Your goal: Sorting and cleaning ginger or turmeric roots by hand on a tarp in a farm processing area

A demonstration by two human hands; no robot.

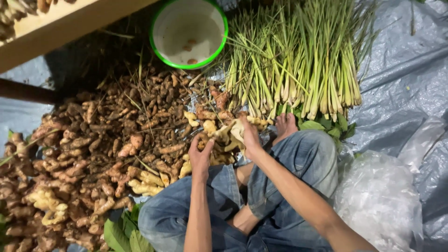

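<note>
A large pale ginger root (227, 136) lies at the near edge of a big heap of brown roots (102, 149). My right hand (249, 135) grips its right side. My left hand (201, 156) holds its lower left end, fingers curled around a knob. Both hands meet just above my knees, which are in blue jeans (298, 163). My bare foot (285, 125) rests beside the root.
A white bowl with a green rim (154, 35) holding a few small pieces sits at the top. A bundle of lemongrass stalks (298, 65) lies to the right on a grey tarp (401, 70). Clear plastic bags (378, 196) lie at my right. A wooden plank (60, 23) crosses the top left.
</note>
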